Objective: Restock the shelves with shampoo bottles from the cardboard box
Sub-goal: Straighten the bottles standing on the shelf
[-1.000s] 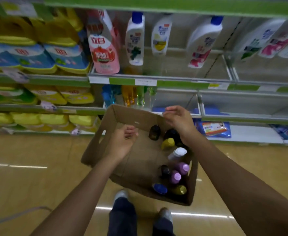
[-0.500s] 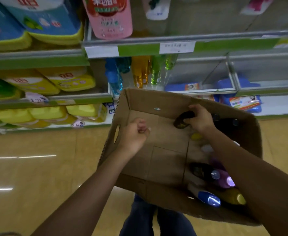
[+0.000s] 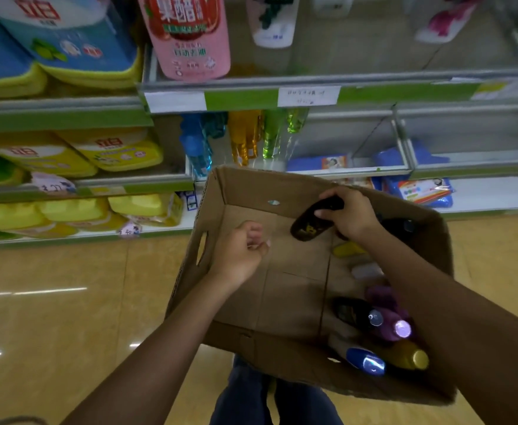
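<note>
Compared with half a second earlier, right hand [image 3: 351, 214] has lifted the dark bottle [image 3: 311, 220] higher, fingers curled round it, at the cardboard box's [image 3: 218, 194] 1 o'clock corner. Left hand [image 3: 241, 253] hangs loosely curled, holding nothing, at 9 o'clock. Remaining bottles [image 3: 386, 329] lie at 4 o'clock.

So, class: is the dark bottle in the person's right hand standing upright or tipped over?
Tipped. The dark bottle lies slanted inside the cardboard box, gripped near its upper end by the right hand.
</note>
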